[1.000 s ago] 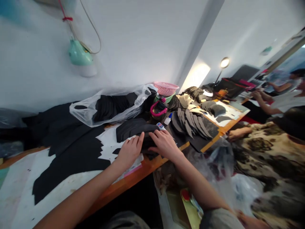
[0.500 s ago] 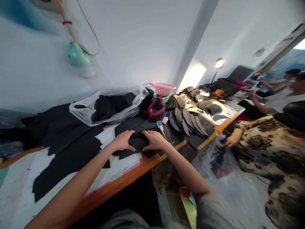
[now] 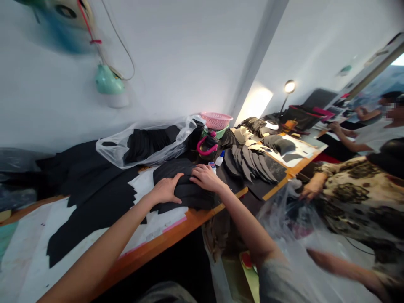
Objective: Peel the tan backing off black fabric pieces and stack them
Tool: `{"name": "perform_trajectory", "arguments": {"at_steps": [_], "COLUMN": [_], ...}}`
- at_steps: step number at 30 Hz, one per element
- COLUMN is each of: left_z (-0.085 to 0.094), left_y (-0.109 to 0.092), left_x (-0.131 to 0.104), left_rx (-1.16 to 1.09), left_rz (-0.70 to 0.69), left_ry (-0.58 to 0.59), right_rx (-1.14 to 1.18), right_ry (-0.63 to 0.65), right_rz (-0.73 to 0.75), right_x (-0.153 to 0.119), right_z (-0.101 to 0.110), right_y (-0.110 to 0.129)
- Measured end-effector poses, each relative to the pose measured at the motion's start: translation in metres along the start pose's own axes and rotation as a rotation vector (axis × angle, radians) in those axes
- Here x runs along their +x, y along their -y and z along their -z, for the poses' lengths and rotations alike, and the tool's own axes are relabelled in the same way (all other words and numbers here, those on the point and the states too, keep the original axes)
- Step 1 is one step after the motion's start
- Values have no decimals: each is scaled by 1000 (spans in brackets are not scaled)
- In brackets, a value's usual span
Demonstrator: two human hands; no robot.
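Note:
Black cut fabric pieces (image 3: 195,195) lie in a layered pile near the table's front edge, under both hands. My left hand (image 3: 167,189) rests on the pile's left part, thumb spread from the fingers. My right hand (image 3: 206,177) lies on the right part with its fingers stretched over the top layer; its thumb is hard to see. Just behind the right hand stand a small glue bottle (image 3: 212,166), partly covered by it, and a white bottle with a blue cap (image 3: 220,158).
Larger black pieces (image 3: 94,214) spread to the left on white paper. Behind is a clear plastic bag (image 3: 115,155) of black pieces, beside a pink basket (image 3: 216,120). Curved grey pieces (image 3: 249,162) fan out rightward. A co-worker's hand (image 3: 312,187) is at a plastic bag on the right.
My right hand has shifted slightly up and over the pile, now partly covering the glue bottle. My left hand stays nearly in place. Another person's blurred arm has appeared at lower right.

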State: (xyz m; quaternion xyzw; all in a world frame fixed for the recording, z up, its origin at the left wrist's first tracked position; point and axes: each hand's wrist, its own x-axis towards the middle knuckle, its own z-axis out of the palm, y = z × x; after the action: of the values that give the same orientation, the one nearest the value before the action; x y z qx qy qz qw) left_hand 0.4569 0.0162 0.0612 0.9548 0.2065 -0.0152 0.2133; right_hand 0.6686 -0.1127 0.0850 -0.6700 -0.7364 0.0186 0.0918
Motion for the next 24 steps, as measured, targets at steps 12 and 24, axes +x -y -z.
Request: {"name": "perform_trajectory", "arguments": {"at_steps": [12,24], "left_z": [-30,-56], "left_y": [1,-14], "left_x": [-29,-45], "left_rx": [-4,72], "left_rz": [-4,133], "left_ry": [-183,-259], "right_rx": [142,384], "right_ry": [60,-292], "right_rz": [-27,-337], "right_x": [-3,-29], "right_z": [0,-25], "right_y": [-1,-35]}}
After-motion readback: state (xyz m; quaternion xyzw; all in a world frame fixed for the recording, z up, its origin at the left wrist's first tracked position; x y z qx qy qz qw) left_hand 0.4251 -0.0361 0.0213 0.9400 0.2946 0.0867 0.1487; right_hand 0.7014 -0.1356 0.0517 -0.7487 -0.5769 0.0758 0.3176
